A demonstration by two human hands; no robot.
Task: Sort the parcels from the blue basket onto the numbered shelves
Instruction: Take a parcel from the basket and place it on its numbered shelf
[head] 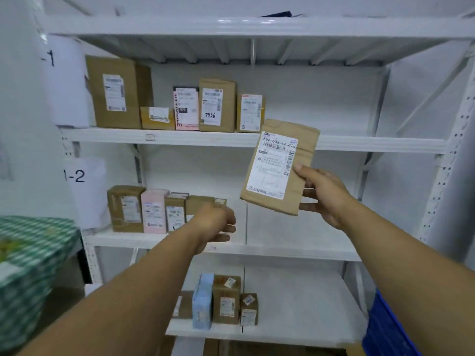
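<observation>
A green-and-white checked cloth point(33, 265) is seen at the lower left, blurred and draped over something bulky that cannot be identified. A yellowish-green patch point(9, 249) is shown on its top, near the left edge. 1 dark flat item point(277, 14) is glimpsed at the very top of the view, too little of it shown to be told.

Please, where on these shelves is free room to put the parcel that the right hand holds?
Shelf 1-2 is bare from the left hand to the right post. The shelf above is bare right of its last box, behind the held parcel. The shelf below is bare right of its small box. All three are crowded at the left.
</observation>
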